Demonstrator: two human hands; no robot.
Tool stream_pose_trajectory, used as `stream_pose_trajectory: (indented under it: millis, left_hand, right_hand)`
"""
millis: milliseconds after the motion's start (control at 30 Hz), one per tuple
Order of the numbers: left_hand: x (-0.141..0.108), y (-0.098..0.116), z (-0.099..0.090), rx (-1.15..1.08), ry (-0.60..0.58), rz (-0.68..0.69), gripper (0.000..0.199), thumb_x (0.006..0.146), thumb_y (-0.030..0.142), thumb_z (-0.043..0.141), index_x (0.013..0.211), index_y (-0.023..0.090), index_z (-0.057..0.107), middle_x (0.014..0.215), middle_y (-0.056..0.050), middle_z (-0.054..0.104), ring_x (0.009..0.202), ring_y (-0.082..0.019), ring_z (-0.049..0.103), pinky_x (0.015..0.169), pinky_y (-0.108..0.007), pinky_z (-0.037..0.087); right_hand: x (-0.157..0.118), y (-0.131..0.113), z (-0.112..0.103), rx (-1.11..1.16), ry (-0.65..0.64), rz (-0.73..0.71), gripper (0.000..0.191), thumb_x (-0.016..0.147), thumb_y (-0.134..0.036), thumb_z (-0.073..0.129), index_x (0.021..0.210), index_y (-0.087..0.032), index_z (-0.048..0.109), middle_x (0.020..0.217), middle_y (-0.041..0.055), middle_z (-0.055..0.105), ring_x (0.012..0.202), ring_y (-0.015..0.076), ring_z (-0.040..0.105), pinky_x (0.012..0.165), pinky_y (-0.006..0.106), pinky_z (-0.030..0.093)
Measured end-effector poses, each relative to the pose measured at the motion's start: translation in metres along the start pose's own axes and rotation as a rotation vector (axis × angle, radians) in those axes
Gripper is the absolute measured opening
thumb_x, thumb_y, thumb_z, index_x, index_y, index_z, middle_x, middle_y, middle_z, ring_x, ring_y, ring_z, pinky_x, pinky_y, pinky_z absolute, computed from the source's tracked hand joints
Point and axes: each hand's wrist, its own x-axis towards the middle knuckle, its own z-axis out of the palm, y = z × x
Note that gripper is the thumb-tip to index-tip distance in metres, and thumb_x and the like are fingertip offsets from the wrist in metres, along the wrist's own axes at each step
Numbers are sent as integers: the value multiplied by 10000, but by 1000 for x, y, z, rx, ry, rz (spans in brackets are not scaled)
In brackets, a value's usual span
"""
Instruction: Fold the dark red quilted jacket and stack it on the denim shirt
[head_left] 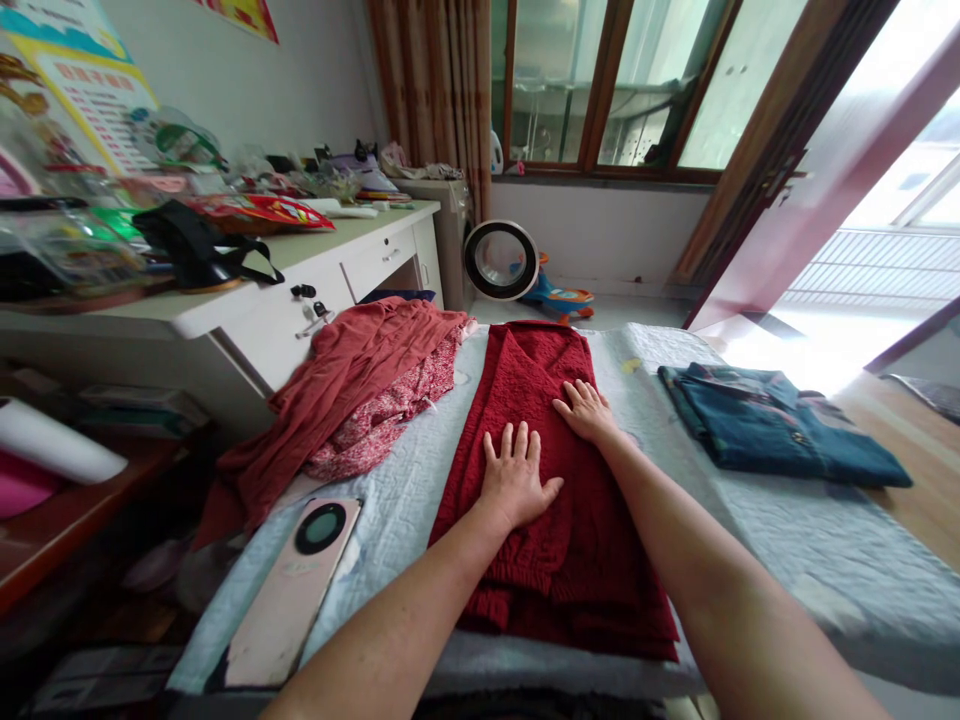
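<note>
A dark red knitted garment (555,540) lies partly folded on a pale quilted cover (397,520). My left hand (517,475) rests flat on its middle, fingers spread. Further up and to the right, my right hand (589,410) presses on the same garment near its right edge, its fingers apart. Neither hand grips anything. To the left is a heap of rust-red cloth (375,345) over a red and white patterned cloth (382,415). Folded blue denim (787,425) lies at the right.
A phone (296,590) lies at the cover's front left. Along the left wall stands a cluttered white desk (300,255). Beyond the cover are a washing machine with its round door (501,260) open and a blue and orange toy (559,297). A door stands open at the right.
</note>
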Motion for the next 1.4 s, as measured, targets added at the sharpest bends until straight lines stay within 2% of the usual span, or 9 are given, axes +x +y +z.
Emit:
stream_pose_trajectory:
  millis: [233,400,567,800,967,1200,1300,1400]
  left_hand:
    - [0,0,0,-3,-8,-1,859,850,721,316,1499,157,307,1578,-156,253,1447,-377,165,1123,-670,114]
    - [0,0,0,-7,1,1,853,848,722,322,1490,161,322,1573,-157,267,1446,-375,170,1125,-667,109]
    - [0,0,0,-10,5,1,851,848,710,343,1492,155,314,1573,-161,263,1444,-370,176,1123,-670,114]
    - [0,-1,1,-5,8,9,856,853,714,320,1495,148,310,1578,-161,249,1448,-372,160,1122,-676,114]
    - [0,-1,1,6,-3,7,863,849,719,316,1500,153,297,1585,-148,237,1451,-375,150,1124,-672,126]
    - [0,-1,0,-8,-11,5,870,849,720,311,1504,148,291,1588,-150,228,1453,-377,141,1125,-675,114]
    - [0,-1,0,-23,-9,6,873,848,721,317,1504,144,294,1585,-157,233,1452,-381,140,1126,-676,97]
    - [0,-1,-1,-30,-10,5,874,846,724,321,1503,148,297,1586,-154,232,1454,-379,136,1131,-671,79]
  right_hand:
    - [3,-1,-10,99,-22,63,622,970,-583,223,1481,-251,345,1571,82,288,1445,263,230,1138,489,216]
    - [-26,-11,-15,64,24,-4,595,962,-540,311,1416,-176,437,1533,108,357,1424,287,269,1146,468,200]
    - [-47,-11,-6,20,14,-36,636,958,-561,324,1459,-172,379,1565,105,297,1436,260,248,1154,435,194]
    - [-26,0,-4,41,-104,6,715,948,-634,252,1525,-212,259,1613,66,157,1478,245,113,1171,489,130]
    - [-14,5,-5,13,-121,56,738,942,-657,192,1539,-224,212,1622,64,102,1484,253,66,1168,513,120]
    - [-5,17,-2,14,-77,105,711,935,-670,180,1526,-281,255,1617,46,150,1472,288,128,1155,518,167]
    - [-1,24,-2,19,-50,115,653,954,-625,181,1520,-308,262,1615,28,166,1463,296,165,1152,518,176]
    - [-3,26,-6,-3,-62,104,624,965,-581,205,1515,-294,279,1606,48,198,1448,315,204,1134,535,210]
